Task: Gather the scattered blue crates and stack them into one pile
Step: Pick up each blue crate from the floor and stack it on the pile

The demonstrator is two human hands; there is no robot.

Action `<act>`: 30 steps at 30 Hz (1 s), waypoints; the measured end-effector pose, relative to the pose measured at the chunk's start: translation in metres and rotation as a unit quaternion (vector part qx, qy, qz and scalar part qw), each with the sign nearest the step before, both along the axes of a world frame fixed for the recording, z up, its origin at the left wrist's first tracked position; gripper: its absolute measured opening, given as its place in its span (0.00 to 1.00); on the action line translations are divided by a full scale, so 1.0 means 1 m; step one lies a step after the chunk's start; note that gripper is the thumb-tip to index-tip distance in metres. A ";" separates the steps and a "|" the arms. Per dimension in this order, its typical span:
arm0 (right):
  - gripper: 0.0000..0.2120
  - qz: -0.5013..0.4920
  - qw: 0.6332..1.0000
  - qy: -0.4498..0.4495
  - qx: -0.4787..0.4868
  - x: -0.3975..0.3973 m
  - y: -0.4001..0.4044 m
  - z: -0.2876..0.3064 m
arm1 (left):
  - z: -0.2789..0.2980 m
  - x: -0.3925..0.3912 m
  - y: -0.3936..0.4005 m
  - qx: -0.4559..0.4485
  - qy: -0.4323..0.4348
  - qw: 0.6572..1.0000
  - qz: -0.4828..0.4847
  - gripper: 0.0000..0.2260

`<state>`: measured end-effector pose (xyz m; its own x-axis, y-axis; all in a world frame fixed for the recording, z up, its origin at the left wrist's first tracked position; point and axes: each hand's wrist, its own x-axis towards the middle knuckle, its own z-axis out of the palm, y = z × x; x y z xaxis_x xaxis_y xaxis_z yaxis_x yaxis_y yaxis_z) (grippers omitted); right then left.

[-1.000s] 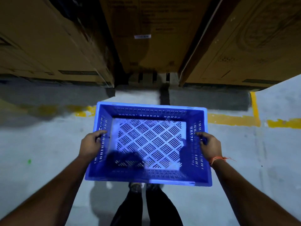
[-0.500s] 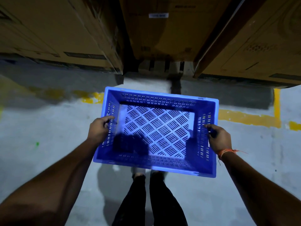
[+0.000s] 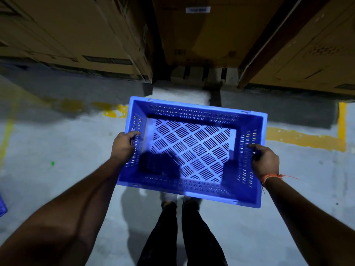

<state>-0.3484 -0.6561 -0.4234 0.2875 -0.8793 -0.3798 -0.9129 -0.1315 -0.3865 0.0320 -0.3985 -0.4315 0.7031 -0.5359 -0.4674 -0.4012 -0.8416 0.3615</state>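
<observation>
Two hands: left hand point(image 3: 124, 145) and right hand point(image 3: 266, 161), each curled over a short side wall of the crate, grasping it.
Legs: two, in dark trousers point(image 3: 180, 233), below the crate.
Crates: one blue crate point(image 3: 192, 150) held open side up above the floor point(image 3: 57, 150), in front of the body; a blue corner point(image 3: 2, 206) at the left edge may be a second, cannot tell.
Wrist: one orange thread band point(image 3: 269, 177) on the right.
Floor marks: yellow painted lines point(image 3: 303, 139); one green spot point(image 3: 52, 163).
Cardboard boxes: three large ones point(image 3: 201, 31) beyond the lines.
Change: the crate sits further right in view than a second ago; grip unchanged.
</observation>
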 end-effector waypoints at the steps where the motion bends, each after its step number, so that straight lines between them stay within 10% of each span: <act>1: 0.18 0.002 1.000 0.010 -0.006 0.000 0.000 -0.002 | 0.000 -0.001 -0.001 0.004 0.002 1.000 0.005 0.21; 30: 0.26 0.033 0.999 -0.013 -0.012 -0.018 0.036 -0.009 | -0.015 -0.020 0.034 -0.098 -0.002 0.995 0.020 0.16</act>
<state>-0.3662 -0.6196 -0.4322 0.3547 -0.8664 -0.3515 -0.8919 -0.2007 -0.4054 0.0124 -0.3643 -0.4467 0.7277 -0.5878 -0.3535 -0.3698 -0.7703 0.5195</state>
